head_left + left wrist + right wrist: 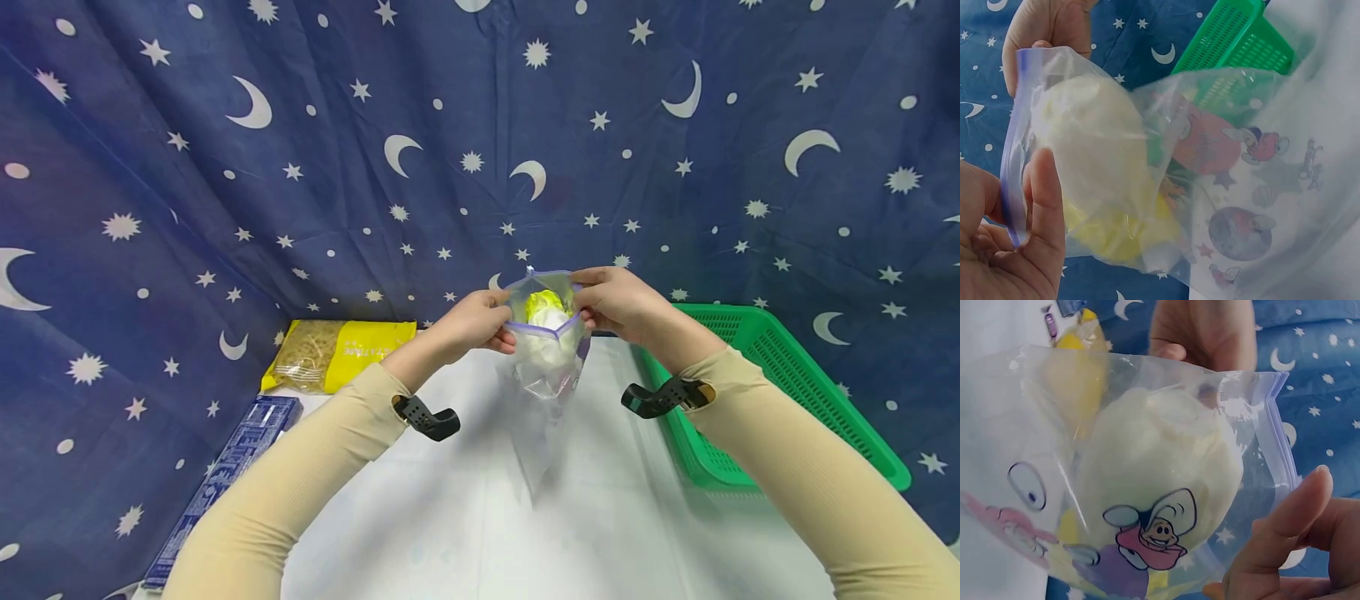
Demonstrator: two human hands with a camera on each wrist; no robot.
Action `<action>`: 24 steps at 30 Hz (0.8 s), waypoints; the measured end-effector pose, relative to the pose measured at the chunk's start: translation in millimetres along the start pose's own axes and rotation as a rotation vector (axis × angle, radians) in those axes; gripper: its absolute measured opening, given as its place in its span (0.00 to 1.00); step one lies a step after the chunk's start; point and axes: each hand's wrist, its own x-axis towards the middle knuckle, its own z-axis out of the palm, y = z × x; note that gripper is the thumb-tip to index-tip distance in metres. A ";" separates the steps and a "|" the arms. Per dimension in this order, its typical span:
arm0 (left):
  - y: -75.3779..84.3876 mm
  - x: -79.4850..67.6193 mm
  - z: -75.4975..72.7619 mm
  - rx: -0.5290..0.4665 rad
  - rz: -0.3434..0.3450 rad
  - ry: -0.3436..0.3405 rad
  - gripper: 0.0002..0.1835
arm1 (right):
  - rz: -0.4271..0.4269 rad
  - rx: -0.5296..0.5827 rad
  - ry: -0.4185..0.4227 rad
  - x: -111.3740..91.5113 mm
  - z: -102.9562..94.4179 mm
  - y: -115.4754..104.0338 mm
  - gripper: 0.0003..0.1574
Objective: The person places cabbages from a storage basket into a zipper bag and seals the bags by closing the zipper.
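Between both hands hangs a clear zip bag (551, 375) with a purple zip edge, its mouth spread wide. My left hand (480, 323) pinches the left side of the mouth, and my right hand (618, 302) pinches the right side. Inside sits a rounded white and yellow bundle (550, 312), near the top of the bag; its kind cannot be told. Cartoon figures are printed on the bag (1035, 456), as the right wrist view shows. The lower part of the bag tapers down, limp, over the white table (420, 508).
A green perforated basket (813, 375) stands at the right, partly behind the right forearm. At the back left lies a yellow packet of pasta (307, 354) with a clear window. A long blue box (225, 483) lies along the left edge. A blue star-and-moon curtain (465, 108) hangs behind.
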 end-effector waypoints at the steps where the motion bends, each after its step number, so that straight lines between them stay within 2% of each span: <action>1: -0.3 -0.3 0.2 -0.004 -0.002 -0.003 0.33 | 0.002 0.025 -0.004 -0.6 -1.8 -0.5 0.48; 4: -0.8 -1.7 0.8 0.000 -0.005 -0.007 0.33 | 0.009 0.057 -0.015 -2.2 -6.1 -1.2 0.47; 7: -0.7 -2.8 1.1 0.011 -0.006 -0.009 0.33 | 0.015 0.036 -0.010 -3.5 -8.0 -1.6 0.47; 12: 3.4 -1.2 0.1 0.028 0.021 -0.001 0.33 | 0.002 -0.107 -0.008 -4.8 -7.2 -2.5 0.47; 17: 13.9 -1.0 -1.3 0.098 0.075 0.016 0.33 | -0.027 -0.275 0.001 -7.9 -4.8 -7.5 0.47; 24: 21.2 -2.7 -1.6 0.197 0.110 0.027 0.32 | -0.064 -0.413 0.008 -13.9 -5.1 -11.8 0.47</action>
